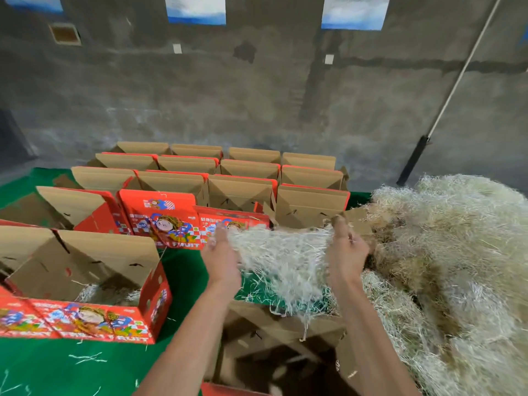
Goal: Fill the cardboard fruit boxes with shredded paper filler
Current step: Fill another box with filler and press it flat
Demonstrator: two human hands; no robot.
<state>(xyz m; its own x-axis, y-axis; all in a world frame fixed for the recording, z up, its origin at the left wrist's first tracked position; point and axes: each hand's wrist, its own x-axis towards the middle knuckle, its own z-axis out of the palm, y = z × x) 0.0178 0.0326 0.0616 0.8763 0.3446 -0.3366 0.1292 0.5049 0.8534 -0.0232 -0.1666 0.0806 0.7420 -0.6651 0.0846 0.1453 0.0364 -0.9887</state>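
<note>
We have a clump of pale shredded paper filler [281, 258] stretched between our two hands, up in the air over the open brown-and-red cardboard box [285, 350] right below us. Our left hand [221, 258] curls its fingers into the clump's left edge, and our right hand [345, 248] grips the right edge, fingers bunched round the strands. Loose ends dangle down toward that near box, and as far as we can see into it, it looks dark and unfilled; we judge this load is meant for it.

What's done so far? Not much, by the look of it. The red printed fruit box at near left [85, 295] has a thin layer of shreds lying in its bottom, so that one is at least started. Beyond it, the rows of open cardboard boxes [243, 178] run back toward the grey concrete wall [257, 95], flaps up; we cannot see into most of them, but those whose insides show look bare.

Supply is no worry: the big heap of shredded paper [457, 238] sprawls along our right, touching the nearest boxes. A few stray strands litter the green table cover [43, 367]. We'd call the task early, with most boxes left.
</note>
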